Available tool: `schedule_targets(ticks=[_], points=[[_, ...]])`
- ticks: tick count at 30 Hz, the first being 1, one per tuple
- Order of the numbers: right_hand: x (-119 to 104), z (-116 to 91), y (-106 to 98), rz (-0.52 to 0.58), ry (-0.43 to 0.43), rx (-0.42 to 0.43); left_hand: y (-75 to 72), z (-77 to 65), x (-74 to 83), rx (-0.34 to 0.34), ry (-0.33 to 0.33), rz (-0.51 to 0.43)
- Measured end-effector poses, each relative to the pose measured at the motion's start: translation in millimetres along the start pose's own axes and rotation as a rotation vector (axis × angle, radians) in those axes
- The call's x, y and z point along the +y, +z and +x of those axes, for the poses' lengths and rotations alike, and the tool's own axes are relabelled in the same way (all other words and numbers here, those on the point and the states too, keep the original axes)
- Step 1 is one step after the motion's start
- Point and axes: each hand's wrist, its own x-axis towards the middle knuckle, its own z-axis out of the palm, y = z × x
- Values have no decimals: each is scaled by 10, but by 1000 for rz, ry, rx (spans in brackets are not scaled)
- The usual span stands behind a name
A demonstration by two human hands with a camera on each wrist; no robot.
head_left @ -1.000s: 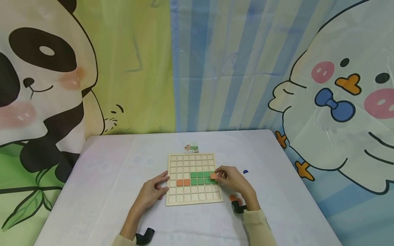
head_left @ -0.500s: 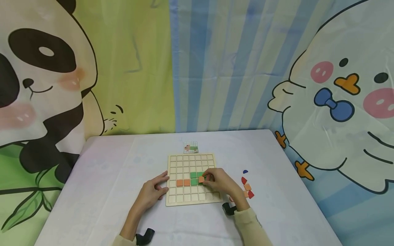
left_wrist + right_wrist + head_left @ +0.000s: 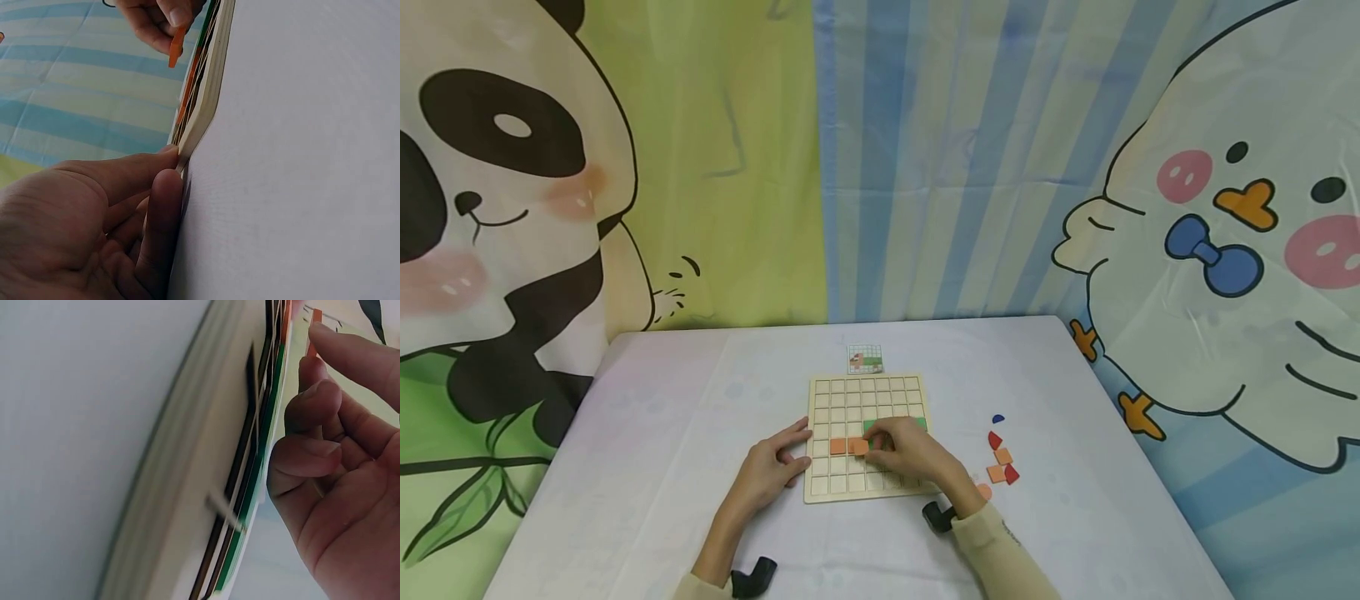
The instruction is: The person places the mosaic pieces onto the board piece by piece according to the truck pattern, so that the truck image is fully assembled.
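Observation:
My right hand (image 3: pixel 913 450) pinches an orange square tile (image 3: pixel 858 447) between thumb and fingertips, close over the left part of the wooden grid board (image 3: pixel 835 489). In the left wrist view the held tile (image 3: pixel 176 49) tilts above the board's surface. One orange tile (image 3: pixel 837 447) lies in the grid just left of it. Green tiles (image 3: pixel 917 422) fill cells to the right, partly hidden beneath my right hand. My left hand (image 3: pixel 769 467) rests at the board's left edge, its thumb and index fingertip spread apart along the rim.
Right of the board lie loose pieces: a blue half-round (image 3: pixel 997 418), red pieces (image 3: pixel 995 439), orange squares (image 3: pixel 1003 457) and an orange round piece (image 3: pixel 984 492) beside my right wrist. A small picture card (image 3: pixel 866 358) sits behind the board. White cloth covers the table (image 3: pixel 685 400).
My right hand has carried the orange tile leftward across the board, from its right edge to above the left part. The loose pieces at right came into view. My left hand stayed put.

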Motion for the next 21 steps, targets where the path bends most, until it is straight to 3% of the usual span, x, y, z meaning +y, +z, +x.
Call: schedule_targets(ticks=[21], points=[[-223,237,220,-49,7,-9,-26,9,-19,-30,-2,-23]])
